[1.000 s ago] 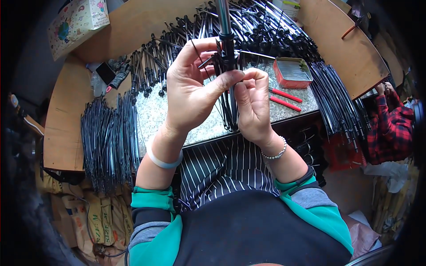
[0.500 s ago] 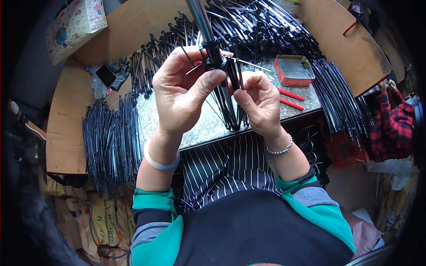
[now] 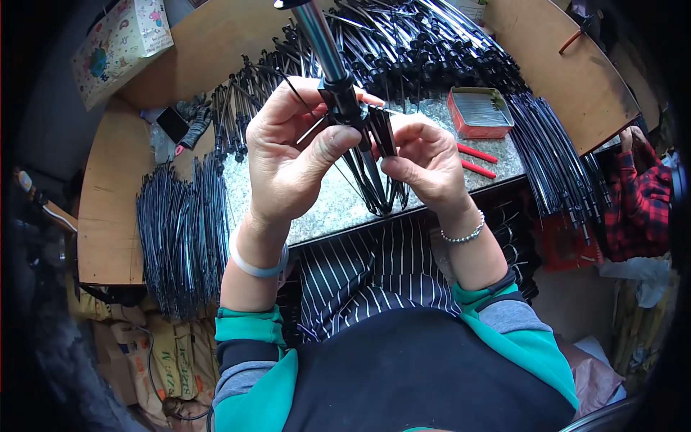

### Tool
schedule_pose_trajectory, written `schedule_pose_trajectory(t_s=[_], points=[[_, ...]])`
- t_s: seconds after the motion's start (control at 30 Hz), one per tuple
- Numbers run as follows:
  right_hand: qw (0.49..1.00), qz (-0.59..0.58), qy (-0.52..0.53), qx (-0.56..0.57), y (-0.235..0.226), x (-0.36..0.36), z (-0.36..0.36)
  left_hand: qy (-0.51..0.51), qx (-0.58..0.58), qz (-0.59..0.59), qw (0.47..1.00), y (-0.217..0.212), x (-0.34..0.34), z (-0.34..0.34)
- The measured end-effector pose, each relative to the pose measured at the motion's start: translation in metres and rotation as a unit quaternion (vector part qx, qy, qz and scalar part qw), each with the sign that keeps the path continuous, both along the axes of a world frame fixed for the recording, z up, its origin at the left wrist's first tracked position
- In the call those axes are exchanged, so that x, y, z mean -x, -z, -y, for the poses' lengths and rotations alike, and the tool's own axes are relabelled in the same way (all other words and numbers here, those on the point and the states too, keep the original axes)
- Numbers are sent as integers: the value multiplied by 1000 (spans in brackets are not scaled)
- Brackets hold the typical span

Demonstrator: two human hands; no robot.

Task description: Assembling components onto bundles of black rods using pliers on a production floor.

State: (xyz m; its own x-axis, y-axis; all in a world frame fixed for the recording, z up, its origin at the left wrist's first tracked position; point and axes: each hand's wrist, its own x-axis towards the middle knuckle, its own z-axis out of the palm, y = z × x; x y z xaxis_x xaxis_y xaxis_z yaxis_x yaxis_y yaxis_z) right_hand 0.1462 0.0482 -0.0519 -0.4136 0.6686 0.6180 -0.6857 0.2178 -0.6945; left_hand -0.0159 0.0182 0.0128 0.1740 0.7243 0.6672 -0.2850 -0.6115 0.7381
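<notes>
I hold an umbrella frame (image 3: 338, 79) up close in front of me, its silver shaft pointing up and away and its black ribs (image 3: 374, 180) hanging down over a grey stone slab (image 3: 324, 209). My left hand (image 3: 295, 155) grips the black hub where the ribs meet the shaft, thumb pressed against it. My right hand (image 3: 425, 162) pinches a group of the black ribs just right of the hub. A thin wire loops out from the hub over my left fingers.
Piles of black umbrella ribs (image 3: 180, 230) cover the wooden bench at the left, back (image 3: 417, 50) and right (image 3: 554, 158). A red tin of small metal pieces (image 3: 480, 111) and two red sticks (image 3: 475, 160) lie on the slab. A patterned box (image 3: 119, 43) sits far left.
The frame's shaft has tilted further left and swung closer to the camera. Both hands have shifted with it, the left hand rotating around the hub.
</notes>
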Motion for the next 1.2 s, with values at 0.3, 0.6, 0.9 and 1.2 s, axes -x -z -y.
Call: schedule_pose_trajectory(t_s=[0.3, 0.6, 0.9, 1.2], points=[[994, -26, 89, -53, 5, 6, 8, -13, -31, 4, 999, 6, -5, 0], [862, 72, 405, -298, 17, 8, 11, 0, -33, 23, 999, 11, -10, -3], [806, 96, 461, -358, 21, 4, 12, -27, -30, 17, 999, 9, -19, 1], [785, 124, 492, -355, 21, 14, 21, -183, -89, 11, 979, 18, -29, 6]])
